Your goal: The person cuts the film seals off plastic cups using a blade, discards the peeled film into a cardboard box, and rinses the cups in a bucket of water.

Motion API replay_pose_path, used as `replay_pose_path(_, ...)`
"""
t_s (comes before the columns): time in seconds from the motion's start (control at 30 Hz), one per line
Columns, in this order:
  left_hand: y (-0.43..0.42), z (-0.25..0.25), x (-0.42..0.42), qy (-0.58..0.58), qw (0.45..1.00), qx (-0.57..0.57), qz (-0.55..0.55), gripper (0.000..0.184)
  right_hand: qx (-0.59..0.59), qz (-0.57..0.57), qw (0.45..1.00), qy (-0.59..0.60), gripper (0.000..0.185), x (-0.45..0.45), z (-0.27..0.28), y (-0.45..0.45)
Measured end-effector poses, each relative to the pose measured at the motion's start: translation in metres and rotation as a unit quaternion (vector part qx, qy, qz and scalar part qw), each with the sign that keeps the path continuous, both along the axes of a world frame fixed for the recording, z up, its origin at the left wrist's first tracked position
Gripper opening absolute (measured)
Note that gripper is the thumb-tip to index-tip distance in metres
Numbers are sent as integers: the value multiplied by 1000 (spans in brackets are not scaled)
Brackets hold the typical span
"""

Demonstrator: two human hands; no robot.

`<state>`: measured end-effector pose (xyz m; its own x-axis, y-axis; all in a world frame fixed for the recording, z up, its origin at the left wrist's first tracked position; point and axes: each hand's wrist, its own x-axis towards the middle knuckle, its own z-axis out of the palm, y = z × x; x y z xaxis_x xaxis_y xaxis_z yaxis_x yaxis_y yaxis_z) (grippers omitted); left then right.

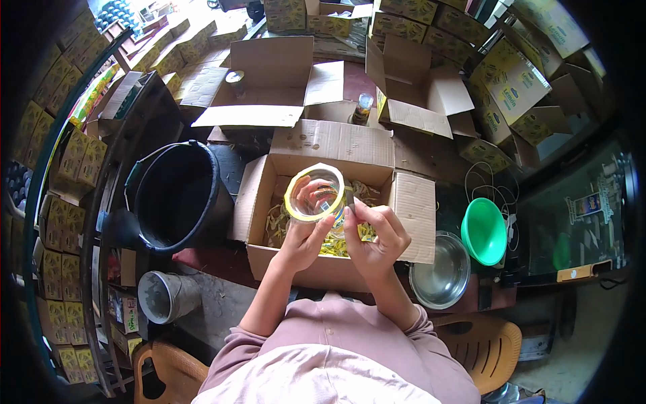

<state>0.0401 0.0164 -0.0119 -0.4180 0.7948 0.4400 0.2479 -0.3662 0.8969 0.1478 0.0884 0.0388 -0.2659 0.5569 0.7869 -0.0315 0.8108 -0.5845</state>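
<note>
My left hand (303, 244) holds up a roll of clear tape (289, 200) with a yellowish edge. Its fingers show through the ring's opening, and the thumb lies along the lower side. Close by on the right, my right hand (377, 232) is closed in a pinch on a small dark flat piece (349, 198) against the roll's side; I cannot make out exactly what it is. Both hands are above an open cardboard box (414, 219) with its flaps spread. Yellow and green wrapper-like strips (334, 248) lie inside it, partly hidden by my hands.
Left of the box stands a large black bucket (214, 161), with a grey bucket (168, 296) below. A metal bowl (441, 273) and green bowl (484, 231) are at right. Behind are open cartons (272, 64), a small jar (362, 111) and stacked yellow boxes (505, 87).
</note>
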Motion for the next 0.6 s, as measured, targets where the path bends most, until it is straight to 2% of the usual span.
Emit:
replay_pose_path(0.07,0,3,3,-21,1000,1,8,38,4,-5,1000,0,21,-1,-1,0)
replay_pose_path(0.13,-1,5,5,26,999,-5,39,34,13,-13,1000,5,23,-2,-3,1)
replay_pose_path(0.2,-4,5,5,178,979,-27,95,45,25,-25,999,10,23,-3,-2,1)
replay_pose_path(0.3,0,0,11,74,993,31,85,63,34,-31,999,14,24,-4,-3,3)
replay_pose_path(0.37,-4,2,7,194,975,-6,109,72,35,-29,999,14,24,-3,-3,3)
replay_pose_path(0.43,-6,3,6,222,969,-13,110,76,35,-28,999,15,25,-2,-1,4)
replay_pose_path(0.5,-5,4,7,158,984,8,84,75,39,-37,999,4,25,-1,2,5)
replay_pose_path(0.6,-14,28,4,352,931,-35,85,77,18,-26,1000,2,23,-1,10,8)
